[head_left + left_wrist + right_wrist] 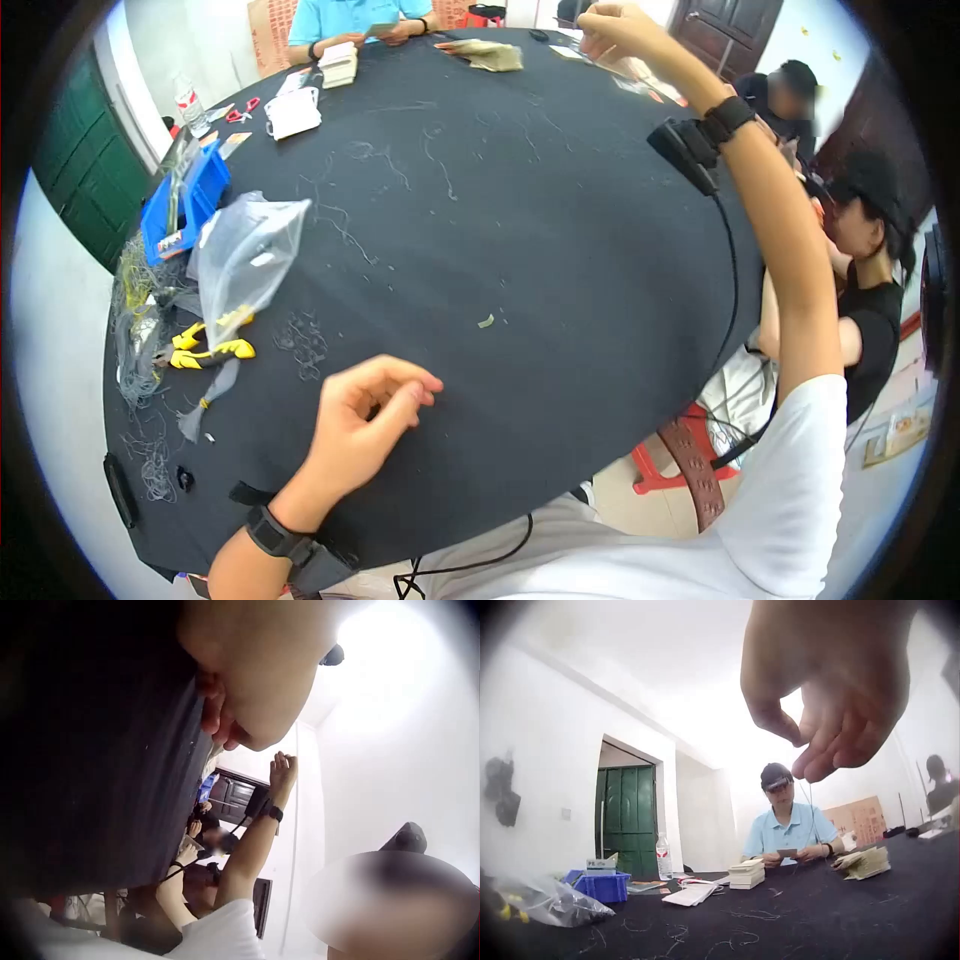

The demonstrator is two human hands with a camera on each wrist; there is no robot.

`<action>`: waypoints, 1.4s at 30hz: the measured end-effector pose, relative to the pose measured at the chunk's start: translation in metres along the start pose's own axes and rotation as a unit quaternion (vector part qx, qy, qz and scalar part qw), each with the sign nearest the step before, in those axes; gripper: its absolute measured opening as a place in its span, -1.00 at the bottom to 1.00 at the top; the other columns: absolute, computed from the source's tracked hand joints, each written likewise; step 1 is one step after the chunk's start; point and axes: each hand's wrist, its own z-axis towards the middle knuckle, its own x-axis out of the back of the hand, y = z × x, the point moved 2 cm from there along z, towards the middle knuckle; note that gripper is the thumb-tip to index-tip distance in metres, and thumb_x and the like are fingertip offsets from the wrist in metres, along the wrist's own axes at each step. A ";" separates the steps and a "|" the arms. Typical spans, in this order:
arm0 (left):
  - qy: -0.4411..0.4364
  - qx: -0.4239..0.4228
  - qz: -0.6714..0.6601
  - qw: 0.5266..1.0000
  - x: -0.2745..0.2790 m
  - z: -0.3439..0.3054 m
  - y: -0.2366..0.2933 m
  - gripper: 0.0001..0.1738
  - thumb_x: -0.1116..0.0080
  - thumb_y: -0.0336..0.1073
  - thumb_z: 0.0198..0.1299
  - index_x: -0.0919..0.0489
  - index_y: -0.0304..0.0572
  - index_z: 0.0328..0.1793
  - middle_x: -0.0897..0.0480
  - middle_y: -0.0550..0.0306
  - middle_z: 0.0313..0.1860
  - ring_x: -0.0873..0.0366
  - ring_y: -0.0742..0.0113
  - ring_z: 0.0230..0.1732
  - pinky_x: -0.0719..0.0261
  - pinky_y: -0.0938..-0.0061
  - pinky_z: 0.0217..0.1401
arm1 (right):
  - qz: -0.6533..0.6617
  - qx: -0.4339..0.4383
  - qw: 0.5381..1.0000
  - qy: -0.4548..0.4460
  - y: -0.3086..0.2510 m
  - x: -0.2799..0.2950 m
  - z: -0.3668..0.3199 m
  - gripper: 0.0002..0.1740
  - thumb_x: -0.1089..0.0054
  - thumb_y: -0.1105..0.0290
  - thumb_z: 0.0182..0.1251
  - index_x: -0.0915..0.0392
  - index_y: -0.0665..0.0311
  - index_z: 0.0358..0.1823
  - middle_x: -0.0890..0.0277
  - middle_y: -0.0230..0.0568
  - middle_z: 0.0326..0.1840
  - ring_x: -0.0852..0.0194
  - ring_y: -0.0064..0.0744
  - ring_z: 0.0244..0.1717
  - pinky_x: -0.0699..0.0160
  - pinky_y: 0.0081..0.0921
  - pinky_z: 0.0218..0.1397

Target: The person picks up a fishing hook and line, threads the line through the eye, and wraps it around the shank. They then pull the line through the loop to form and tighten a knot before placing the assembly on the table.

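My right hand (612, 25) is raised high over the far side of the black table (560, 250). In the right wrist view its thumb and fingertips (804, 759) pinch a fine thread (811, 806) that hangs straight down. My left hand (372, 415) rests low on the cloth near the table's front edge. Its fingers are curled and its thumb meets the fingertips in a pinch, apparently on the thread's lower end, which is too thin to make out. The left wrist view shows the left hand's fingers (225, 720) against the dark cloth and the raised right arm (255, 840) beyond.
A clear plastic bag (245, 250), yellow-handled pliers (212, 350), tangled grey threads (138, 330) and a blue bin (185, 195) lie at the left. Card stacks (340, 65) and a water bottle (188, 100) stand far across. People sit opposite and to the right, by a red stool (690, 450).
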 end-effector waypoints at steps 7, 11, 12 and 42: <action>-0.010 -0.003 0.026 1.000 0.009 0.009 -0.003 -0.89 -0.12 -0.47 0.15 -0.64 -0.24 -0.23 -0.61 0.27 -0.40 -0.26 0.71 -0.59 -0.19 0.74 -0.55 | 0.148 -0.073 0.985 0.047 -0.010 -0.061 0.104 -0.69 -0.03 0.16 0.27 -0.46 0.30 -0.22 -0.61 -0.01 -0.18 -0.62 -0.33 -0.17 -0.55 -0.51 -0.15; -0.044 0.032 0.081 0.995 0.009 0.011 0.009 -0.88 -0.07 -0.52 0.15 -0.63 -0.33 -0.26 -0.59 0.15 -0.37 -0.46 0.60 -0.49 -0.33 0.72 -0.45 | 0.234 -0.090 0.967 0.048 0.017 -0.088 0.150 -0.66 -0.09 0.21 0.22 -0.48 0.39 -0.22 -0.62 0.02 -0.24 -0.65 -0.32 -0.28 -0.61 -0.51 -0.25; -0.047 0.022 0.095 0.994 0.010 0.012 0.009 -0.89 -0.10 -0.51 0.13 -0.63 -0.31 -0.26 -0.59 0.16 -0.38 -0.45 0.59 -0.51 -0.31 0.72 -0.46 | 0.248 -0.098 0.962 0.055 0.027 -0.092 0.160 -0.65 -0.12 0.23 0.19 -0.48 0.43 -0.21 -0.62 0.03 -0.27 -0.66 -0.32 -0.33 -0.64 -0.51 -0.30; 0.068 0.153 -0.073 0.983 0.025 0.019 0.009 -0.85 -0.07 -0.35 0.27 -0.52 -0.32 -0.28 -0.50 0.16 -0.27 -0.44 0.57 -0.40 -0.38 0.75 -0.37 | -0.543 -0.178 0.817 0.078 0.372 0.154 0.002 -0.65 -0.13 0.36 0.20 -0.46 0.36 -0.02 -0.45 0.02 0.03 -0.53 -0.08 -0.13 -0.54 -0.31 -0.08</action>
